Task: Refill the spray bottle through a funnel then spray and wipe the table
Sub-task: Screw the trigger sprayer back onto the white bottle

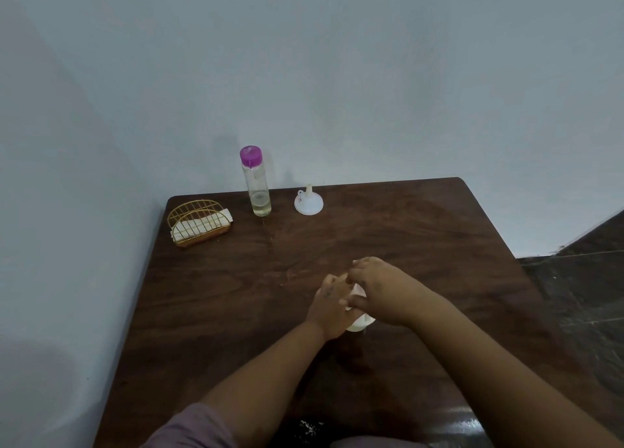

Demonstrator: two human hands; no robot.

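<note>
Both hands meet at mid-table on the white spray bottle (358,319): left hand (330,307) grips the body, right hand (378,290) covers the top. Probably unscrewing the head: steady the body, turn only the top. Funnel (308,202) and purple-capped refill bottle (256,182) stand at the far edge.

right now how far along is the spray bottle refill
Early. Nothing looks done: the funnel sits upside down and unused, and the purple-capped bottle stands closed by the wall. In hand: left hand and right hand both grip the white spray bottle top. Left: filling, spraying, wiping with napkins.
</note>
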